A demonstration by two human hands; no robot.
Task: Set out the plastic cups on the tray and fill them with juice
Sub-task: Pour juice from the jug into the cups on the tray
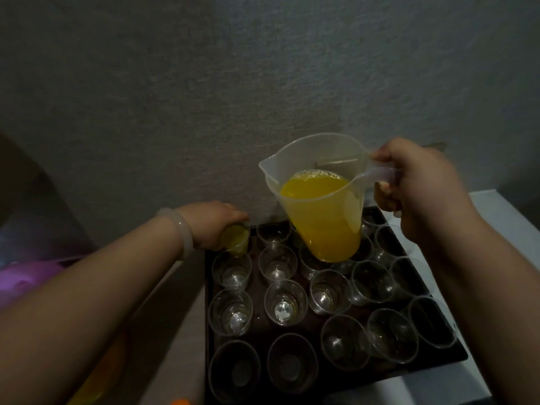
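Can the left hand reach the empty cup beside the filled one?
Probably yes: the empty cup sits next to the left hand, jug raised to its right, once it releases the filled cup.

This looks like a room in a home, maybe a kitchen corner (the light is dim). A white table (491,209) stands against a bumpy grey wall (204,83). On it sits a dark tray (258,314) of clear plastic cups (285,302), with a jug (318,153) of orange juice (321,217) above.

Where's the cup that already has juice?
In the head view, the filled cup is at the far left corner of the tray, gripped by the left hand, left of the jug.
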